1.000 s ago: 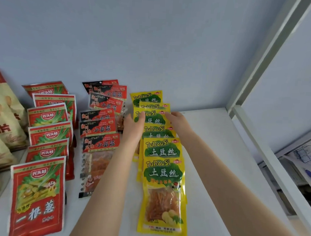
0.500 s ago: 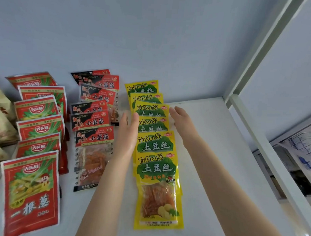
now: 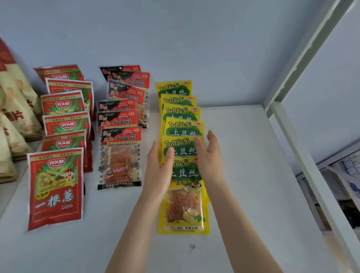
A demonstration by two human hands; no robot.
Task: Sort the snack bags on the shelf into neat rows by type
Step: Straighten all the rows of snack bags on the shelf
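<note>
Three overlapping rows of snack bags lie on the white shelf [image 3: 254,200]. The left row is red bags with green onion art [image 3: 56,189]. The middle row is black-and-red bags [image 3: 120,156]. The right row is yellow TuDouSi bags [image 3: 183,210]. My left hand [image 3: 158,172] lies flat along the left edge of the yellow row, fingers apart. My right hand [image 3: 209,155] flanks the row's right edge, palm turned inward, fingers over the bags' edges. Neither hand grips a bag.
Beige and red larger bags [image 3: 10,114] stand at the far left. A white shelf post [image 3: 304,50] and rail [image 3: 316,182] border the right side. The blue-grey back wall [image 3: 178,34] rises behind the rows.
Both hands have slid back toward me along the yellow row, from its upper bags to the nearer ones. The view shifted as my head moved.
</note>
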